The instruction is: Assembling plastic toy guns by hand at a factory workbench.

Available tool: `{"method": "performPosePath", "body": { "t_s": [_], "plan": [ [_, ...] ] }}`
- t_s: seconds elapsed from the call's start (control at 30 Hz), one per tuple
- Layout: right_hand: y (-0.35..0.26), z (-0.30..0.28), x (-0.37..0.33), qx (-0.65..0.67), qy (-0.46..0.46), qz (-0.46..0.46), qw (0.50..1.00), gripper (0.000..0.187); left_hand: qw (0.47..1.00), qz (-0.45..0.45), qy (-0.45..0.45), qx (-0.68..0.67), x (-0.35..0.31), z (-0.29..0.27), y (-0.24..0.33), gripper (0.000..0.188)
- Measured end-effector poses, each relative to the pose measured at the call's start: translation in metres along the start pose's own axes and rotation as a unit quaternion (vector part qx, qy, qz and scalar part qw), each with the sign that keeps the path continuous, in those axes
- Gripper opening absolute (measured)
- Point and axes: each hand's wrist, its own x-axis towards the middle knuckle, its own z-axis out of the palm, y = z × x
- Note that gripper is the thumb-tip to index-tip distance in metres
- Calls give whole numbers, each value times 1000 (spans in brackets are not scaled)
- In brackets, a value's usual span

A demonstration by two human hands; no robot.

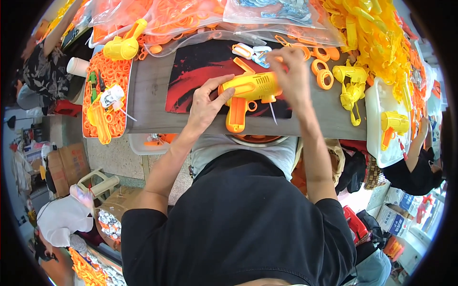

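My left hand (210, 101) is closed around the rear of a yellow toy gun (260, 85) with an orange grip and trigger, held over the near edge of a black and red mat (183, 81). At the gun's front end is my right hand (292, 71), its fingers smeared by motion, so whether it holds anything is unclear. A thin white stick-like piece (273, 114) slants down below the barrel. Beyond the gun lie a white and orange part (242, 50) and a white and blue part (260, 56). Several orange rings (325, 79) rest just right of my right hand.
On the left, a tray of orange rings (109, 71) carries yellow gun parts. Yellow shells (352, 86) lie at right, beside a white bin (377, 109) with another toy gun. Plastic bags of parts (191, 14) line the back. Other people (67, 217) are nearby.
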Motion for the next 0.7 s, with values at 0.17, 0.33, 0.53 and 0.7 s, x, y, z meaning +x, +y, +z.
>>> {"method": "performPosePath", "body": {
  "t_s": [0.17, 0.33, 0.53, 0.7],
  "plan": [
    [50, 6, 34, -273, 20, -83, 958, 17, 999, 33, 7, 20, 4, 2, -9, 38],
    [60, 12, 46, -235, 6, -93, 967, 19, 995, 73, 33, 67, 7, 9, -1, 40],
    [21, -26, 52, -50, -128, -56, 989, 21, 899, 322, 59, 292, 60, 14, 47, 36],
    [-16, -44, 31, 350, -222, 174, 894, 27, 960, 195, -125, 156, 79, 31, 81, 35]
  ]
}}
